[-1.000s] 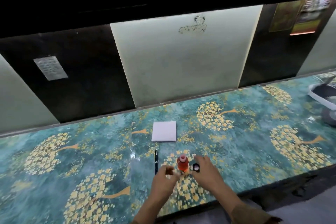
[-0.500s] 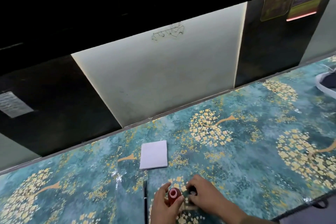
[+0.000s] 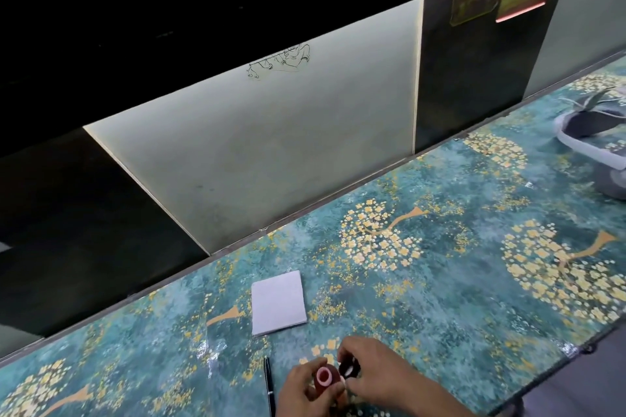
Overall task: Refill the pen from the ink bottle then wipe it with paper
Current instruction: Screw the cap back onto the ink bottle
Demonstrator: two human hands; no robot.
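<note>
Ink bottle (image 3: 326,379) stood upright and uncapped on the worktop (image 3: 440,298), mouth exposed. Left hand (image 3: 303,393) wrapped its fingers round the bottle's body, apparently to steady it against tipping. Right hand (image 3: 376,372), just right of the bottle, pinched the black cap (image 3: 349,367) (kept clear of the mouth). Pen (image 3: 269,382) lay untouched just left of the bottle; folded paper (image 3: 278,302) waited beyond it, well clear of spills.
</note>
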